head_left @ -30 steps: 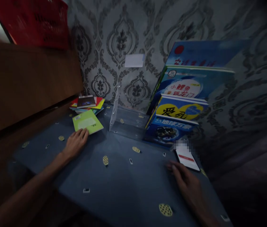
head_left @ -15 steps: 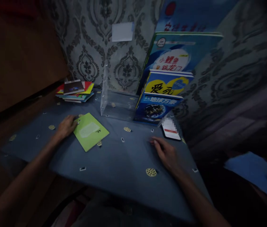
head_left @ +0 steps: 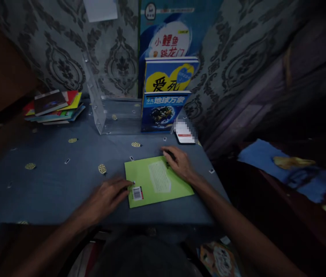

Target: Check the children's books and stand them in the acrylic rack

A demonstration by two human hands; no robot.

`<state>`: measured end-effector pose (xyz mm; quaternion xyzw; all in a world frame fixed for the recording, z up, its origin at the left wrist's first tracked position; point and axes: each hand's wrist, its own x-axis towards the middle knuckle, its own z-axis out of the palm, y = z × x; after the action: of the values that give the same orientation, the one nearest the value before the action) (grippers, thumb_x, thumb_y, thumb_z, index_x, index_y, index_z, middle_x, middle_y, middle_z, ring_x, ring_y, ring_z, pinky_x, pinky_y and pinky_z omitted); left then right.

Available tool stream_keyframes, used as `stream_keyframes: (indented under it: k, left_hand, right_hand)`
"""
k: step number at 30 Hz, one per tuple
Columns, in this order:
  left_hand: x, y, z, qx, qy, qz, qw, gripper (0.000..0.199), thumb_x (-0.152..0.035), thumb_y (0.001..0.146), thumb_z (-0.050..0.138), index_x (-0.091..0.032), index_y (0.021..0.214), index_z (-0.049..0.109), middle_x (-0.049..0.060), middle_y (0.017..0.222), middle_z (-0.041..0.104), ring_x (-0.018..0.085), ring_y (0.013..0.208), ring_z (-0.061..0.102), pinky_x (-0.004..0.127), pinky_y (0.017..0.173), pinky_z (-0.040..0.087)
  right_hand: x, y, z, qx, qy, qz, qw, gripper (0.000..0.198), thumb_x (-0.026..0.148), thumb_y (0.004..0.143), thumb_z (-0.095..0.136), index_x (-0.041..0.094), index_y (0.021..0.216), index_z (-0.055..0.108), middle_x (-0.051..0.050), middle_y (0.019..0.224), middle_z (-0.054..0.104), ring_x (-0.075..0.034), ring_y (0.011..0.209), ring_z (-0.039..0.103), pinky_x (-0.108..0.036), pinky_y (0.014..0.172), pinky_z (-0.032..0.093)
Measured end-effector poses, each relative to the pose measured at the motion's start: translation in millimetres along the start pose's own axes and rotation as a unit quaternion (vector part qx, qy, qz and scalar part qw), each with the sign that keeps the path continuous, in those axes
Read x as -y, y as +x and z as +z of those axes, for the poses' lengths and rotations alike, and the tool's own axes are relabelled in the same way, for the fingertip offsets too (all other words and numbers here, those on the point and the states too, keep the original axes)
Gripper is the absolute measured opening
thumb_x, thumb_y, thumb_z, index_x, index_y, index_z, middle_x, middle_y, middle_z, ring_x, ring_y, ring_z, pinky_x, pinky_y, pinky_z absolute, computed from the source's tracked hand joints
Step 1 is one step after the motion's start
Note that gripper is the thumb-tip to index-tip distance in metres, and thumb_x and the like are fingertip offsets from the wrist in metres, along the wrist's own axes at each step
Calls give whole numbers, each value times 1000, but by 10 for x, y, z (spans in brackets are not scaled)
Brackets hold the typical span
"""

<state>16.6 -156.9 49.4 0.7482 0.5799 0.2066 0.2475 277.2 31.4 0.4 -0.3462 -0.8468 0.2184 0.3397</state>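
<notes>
A thin lime-green book (head_left: 148, 169) lies on the cloth-covered table in front of me, with a white text patch and a barcode on its upper side. My left hand (head_left: 107, 198) is at its left edge, with fingertips on the border by the barcode and the thumb close beside. Over the book's upper right part is my right hand (head_left: 178, 161), its fingers loosely bent and a little apart, grasping nothing that I can see. Whether its underside touches the book is hidden.
Behind stands a clear acrylic rack (head_left: 122, 125) with blue books (head_left: 163, 113) at its right side. A phone (head_left: 185, 134) lies right of it. At the back left is a stack of books (head_left: 55, 105). The table's front edge (head_left: 108, 222) runs close to me.
The green book has slid right and turned, with my left hand at its left edge. My right hand is now over its upper right part. The view has shifted right.
</notes>
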Motion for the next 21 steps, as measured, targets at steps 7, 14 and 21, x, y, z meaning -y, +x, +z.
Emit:
stream_keyframes:
  k: [7,14,21]
  left_hand:
    - [-47,-99,337,-38,207,30,977,53,-56,91,62,-24,133,61,12,107,67,31,99,66,46,82,58]
    - [94,5,356,-57,295,23,953,54,-49,94,60,-26,143,54,17,132,61,35,124,57,49,98,50]
    - [266,340,62,-68,377,-1,924,45,-12,95,43,-20,135,61,17,140,61,34,128,56,48,97,49]
  right_hand:
    - [4,-49,-53,40,-29,-40,998,29,28,101,46,20,113,71,-10,102,76,-25,95,68,-43,88,55]
    - [65,-242,-51,55,-89,-41,994,27,24,100,47,19,114,70,-11,103,72,-28,98,62,-46,88,50]
    - [334,-594,33,25,-91,-25,995,26,22,101,48,20,118,67,-10,103,68,-27,97,61,-45,89,50]
